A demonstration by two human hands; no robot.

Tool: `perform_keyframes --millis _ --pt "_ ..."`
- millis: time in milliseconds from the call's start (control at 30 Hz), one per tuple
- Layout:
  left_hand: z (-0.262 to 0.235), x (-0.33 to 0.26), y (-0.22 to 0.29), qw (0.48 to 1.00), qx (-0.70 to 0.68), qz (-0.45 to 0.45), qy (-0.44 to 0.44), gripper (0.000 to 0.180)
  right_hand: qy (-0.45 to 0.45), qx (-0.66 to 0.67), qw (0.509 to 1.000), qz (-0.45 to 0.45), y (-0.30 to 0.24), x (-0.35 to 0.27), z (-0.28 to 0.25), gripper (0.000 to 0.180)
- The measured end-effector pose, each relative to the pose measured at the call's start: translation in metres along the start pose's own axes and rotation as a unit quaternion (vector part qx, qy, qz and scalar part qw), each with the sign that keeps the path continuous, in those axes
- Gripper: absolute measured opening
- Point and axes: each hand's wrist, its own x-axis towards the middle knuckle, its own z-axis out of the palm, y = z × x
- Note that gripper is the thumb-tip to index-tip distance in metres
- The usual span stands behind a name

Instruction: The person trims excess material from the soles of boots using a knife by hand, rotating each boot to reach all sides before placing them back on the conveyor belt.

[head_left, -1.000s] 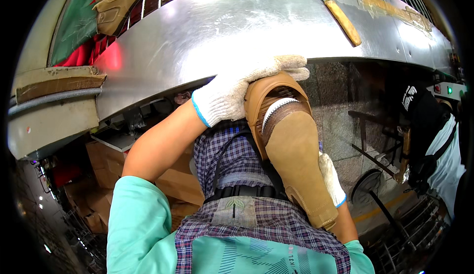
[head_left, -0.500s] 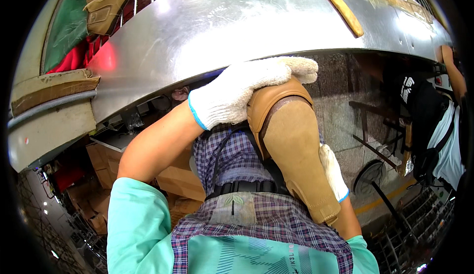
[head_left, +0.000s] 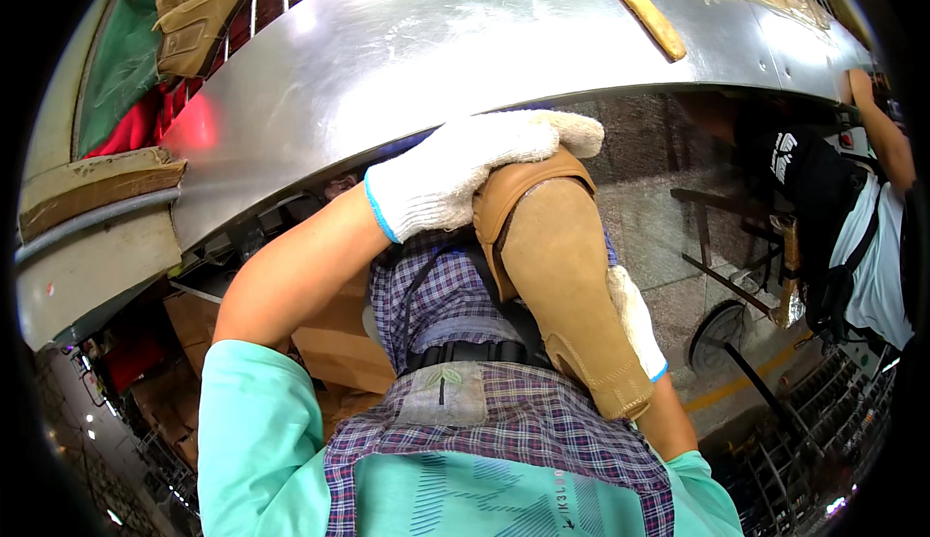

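Note:
A tan boot upper (head_left: pixel 572 276), with a smooth brown leather band around its toe end, lies across my lap, toe toward the bench and heel end toward my body. My left hand (head_left: pixel 465 164), in a white knit glove with a blue cuff edge, is wrapped over the toe end, fingers closed and reaching to the far right. On the upper's right side, my right hand (head_left: pixel 635 329), gloved alike, holds it from beside and beneath. The right fingertips are hidden behind the upper.
A metal bench (head_left: pixel 387 62) spans the front, bearing a wooden-handled tool (head_left: pixel 647 16). More tan footwear (head_left: pixel 199 29) sits at far left. A co-worker in a black top (head_left: pixel 799 164) is at right, near a round black stand (head_left: pixel 719 336). Cardboard boxes (head_left: pixel 344 348) are below left.
The whole view has shifted slightly, so the bench and surroundings appear a little further left. Both hands keep the same hold on the boot upper.

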Motion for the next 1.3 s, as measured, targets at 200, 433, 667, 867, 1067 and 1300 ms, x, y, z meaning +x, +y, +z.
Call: perform_keyframes --millis 200,433,667,867,1067,1300 --pt "0.008 0.01 -0.008 1.0 0.003 -0.008 -0.005 0.059 0.002 -0.147 0.984 -0.099 0.005 0.004 -0.03 0.054" --pt "0.029 0.028 -0.059 0.978 -0.205 0.034 -0.013 0.07 0.05 -0.216 0.956 -0.19 -0.001 0.029 -0.061 0.037" --pt "0.023 0.016 0.028 0.981 -0.071 0.173 -0.051 0.08 -0.083 -0.343 0.871 -0.342 -0.072 0.035 0.011 0.042" --pt "-0.019 -0.034 0.118 0.988 0.04 0.111 0.099 0.07 -0.165 -0.529 0.763 -0.334 -0.08 0.014 0.105 0.058" --pt "-0.058 -0.046 0.072 0.968 0.072 0.062 0.234 0.054 -0.1 -0.775 0.523 -0.342 -0.17 -0.019 0.117 0.061" --pt "-0.049 -0.041 0.102 0.974 0.15 -0.004 0.168 0.059 0.242 -0.761 0.339 -0.498 -0.294 0.063 0.082 0.056"
